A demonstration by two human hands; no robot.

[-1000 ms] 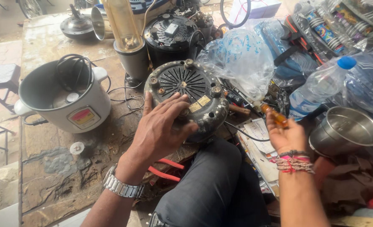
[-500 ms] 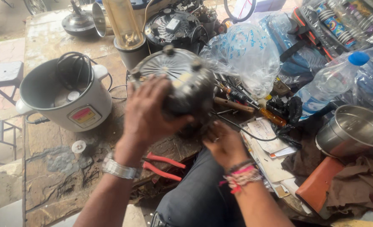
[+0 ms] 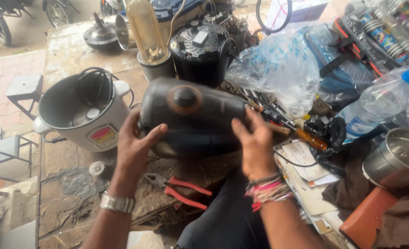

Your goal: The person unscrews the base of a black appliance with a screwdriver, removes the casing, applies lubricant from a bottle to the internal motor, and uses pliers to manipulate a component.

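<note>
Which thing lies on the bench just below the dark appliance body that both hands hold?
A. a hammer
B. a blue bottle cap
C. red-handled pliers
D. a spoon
C: the red-handled pliers lie on the bench under the dark appliance body, between the left hand and the right hand.

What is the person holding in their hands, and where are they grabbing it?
A dark, rounded appliance body, held in both hands by its two ends: the left hand cups the left end, and the right hand has its fingers spread on the right end.

Dark rounded appliance base with a round knob, tipped sideways.
</note>
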